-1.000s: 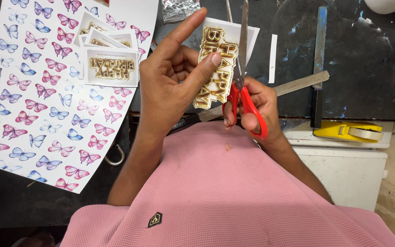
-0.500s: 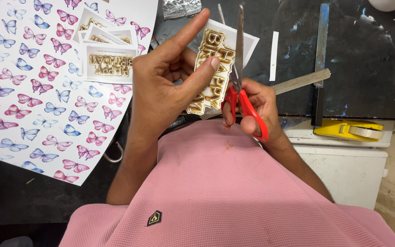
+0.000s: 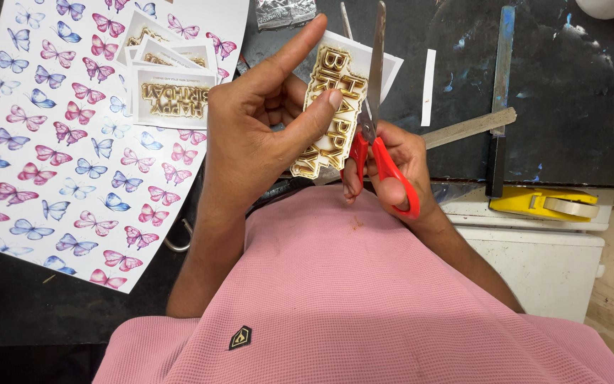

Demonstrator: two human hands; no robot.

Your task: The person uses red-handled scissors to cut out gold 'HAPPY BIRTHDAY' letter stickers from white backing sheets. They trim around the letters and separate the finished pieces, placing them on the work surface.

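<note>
Left hand (image 3: 254, 131): pinches the cutout (image 3: 330, 107) between thumb and fingers, index finger raised
Right hand (image 3: 392, 167): closed in the red handles of the scissors (image 3: 376, 99)
Cutout: gold lettering, held over the table (image 3: 570, 92), blades along its right edge
Sheet (image 3: 51, 142): butterfly print, left of the hands, small cards (image 3: 172, 96) on it
Tape dispenser (image 3: 552, 204): yellow, at right

Bits and pieces lying about the dark worktable

A butterfly sheet (image 3: 58, 142) is lying at the left with a stack of printed cards (image 3: 168, 89) sitting on its top edge. A scrap of foil (image 3: 286, 12) is resting near the top, a thin white strip (image 3: 428, 87) is lying farther right, a metal file (image 3: 469, 128) is slanting across the black table (image 3: 577, 107), and a yellow tape dispenser (image 3: 548, 205) is sitting on a white cabinet (image 3: 534, 256).
</note>
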